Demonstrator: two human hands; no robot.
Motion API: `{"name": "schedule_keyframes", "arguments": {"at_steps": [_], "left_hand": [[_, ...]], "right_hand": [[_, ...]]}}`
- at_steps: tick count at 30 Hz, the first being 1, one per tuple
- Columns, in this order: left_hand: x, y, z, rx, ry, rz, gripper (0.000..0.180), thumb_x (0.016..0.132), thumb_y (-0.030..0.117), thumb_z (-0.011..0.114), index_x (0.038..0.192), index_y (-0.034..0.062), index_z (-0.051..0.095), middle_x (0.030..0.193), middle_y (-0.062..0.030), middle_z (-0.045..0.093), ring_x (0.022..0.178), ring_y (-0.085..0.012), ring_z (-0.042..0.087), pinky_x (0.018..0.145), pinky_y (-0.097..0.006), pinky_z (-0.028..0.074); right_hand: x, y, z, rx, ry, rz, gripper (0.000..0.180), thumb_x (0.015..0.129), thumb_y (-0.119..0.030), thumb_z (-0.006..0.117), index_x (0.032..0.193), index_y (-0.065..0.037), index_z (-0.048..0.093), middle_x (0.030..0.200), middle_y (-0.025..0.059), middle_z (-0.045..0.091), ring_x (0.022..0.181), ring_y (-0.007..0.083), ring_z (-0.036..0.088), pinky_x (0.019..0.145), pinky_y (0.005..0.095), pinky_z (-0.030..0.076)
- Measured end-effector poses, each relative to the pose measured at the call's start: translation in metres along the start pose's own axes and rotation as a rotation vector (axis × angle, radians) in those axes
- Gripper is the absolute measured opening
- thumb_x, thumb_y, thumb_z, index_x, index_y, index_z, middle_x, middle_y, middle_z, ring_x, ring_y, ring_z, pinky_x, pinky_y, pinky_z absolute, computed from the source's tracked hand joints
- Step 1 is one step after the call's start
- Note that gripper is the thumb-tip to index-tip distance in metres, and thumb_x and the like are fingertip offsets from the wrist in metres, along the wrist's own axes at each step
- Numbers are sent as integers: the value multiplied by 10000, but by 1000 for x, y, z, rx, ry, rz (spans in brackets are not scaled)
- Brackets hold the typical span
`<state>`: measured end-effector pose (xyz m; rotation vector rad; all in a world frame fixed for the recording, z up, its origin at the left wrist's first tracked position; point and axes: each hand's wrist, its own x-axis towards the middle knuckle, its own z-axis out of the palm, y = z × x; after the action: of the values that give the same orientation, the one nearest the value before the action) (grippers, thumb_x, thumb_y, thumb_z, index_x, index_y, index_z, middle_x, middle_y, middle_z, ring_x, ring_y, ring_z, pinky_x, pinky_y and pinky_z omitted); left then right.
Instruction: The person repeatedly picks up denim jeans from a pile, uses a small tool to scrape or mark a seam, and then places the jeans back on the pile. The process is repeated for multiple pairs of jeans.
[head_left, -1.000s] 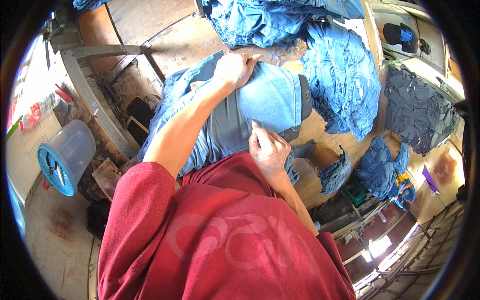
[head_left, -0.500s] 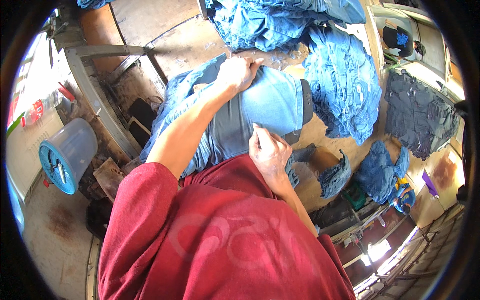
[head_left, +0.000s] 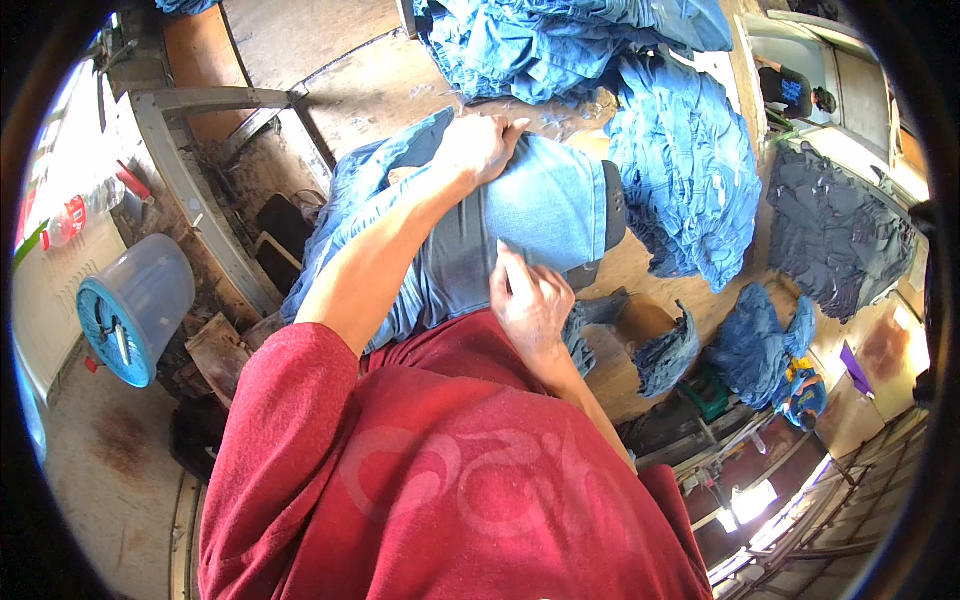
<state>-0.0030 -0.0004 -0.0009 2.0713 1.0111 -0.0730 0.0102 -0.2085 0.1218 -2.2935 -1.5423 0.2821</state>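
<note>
A blue denim garment [head_left: 550,190] is stretched over a dark flat form [head_left: 613,205], whose black end sticks out on the right. Across the denim, left of the pale part, runs a dark grey band [head_left: 450,255]. My left hand [head_left: 478,150] is closed on the garment's far edge, knuckles up and thumb pointing right. Nearer my body, my right hand [head_left: 533,305] has its fingers curled, with the index finger and thumb at the near side of the denim by the dark band. Whatever lies inside its curled fingers is hidden.
Heaps of blue denim [head_left: 685,170] lie at the far side and right, with a dark garment pile [head_left: 835,225] beyond. A clear bucket with a blue rim [head_left: 150,300] stands left, near a metal frame [head_left: 190,200]. Other people [head_left: 790,90] show at the far right.
My right hand has shifted slightly left, its index finger now straighter against the denim. My left hand keeps its place. At the far right, a person has moved a little.
</note>
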Motion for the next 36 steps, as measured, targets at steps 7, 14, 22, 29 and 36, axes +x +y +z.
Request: {"name": "schedule_keyframes", "arguments": {"at_steps": [7,14,22,29,36], "left_hand": [[-13,9,-30,-40,118,61,422,1033,454,642,1028,44,740,923,-241,751,877,-431,737,823,-505,573],[-170,19,-52,104,424,402,265,866,174,841,1086,89,718,1069,-135,697,983,-359,650,887,-470,529],[-207,6,-6,128,539,369,158,853,132,823,982,74,753,1082,-67,680,993,-299,616,878,-407,507],[-225,19,-8,97,599,378,153,856,107,823,954,66,713,1024,-79,671,948,-306,628,867,-421,479],[-234,32,-17,123,692,386,164,844,91,841,948,72,715,1003,-83,669,925,-307,625,857,-427,477]], "right_hand": [[-23,8,-36,308,-13,372,258,991,-86,713,1240,-37,669,963,106,780,885,306,757,767,410,584],[-4,44,14,116,140,65,347,846,-272,868,1168,-185,775,923,-7,706,863,241,589,784,414,421],[-3,71,28,-2,221,-180,149,859,-249,825,902,-188,697,856,-51,705,841,210,610,777,415,409],[-2,88,-5,126,217,-107,138,911,-208,807,949,-124,705,833,6,740,811,232,653,784,414,488],[8,57,-18,775,-265,316,281,1003,-309,773,832,-89,733,646,-20,612,526,102,520,507,315,412]]}}
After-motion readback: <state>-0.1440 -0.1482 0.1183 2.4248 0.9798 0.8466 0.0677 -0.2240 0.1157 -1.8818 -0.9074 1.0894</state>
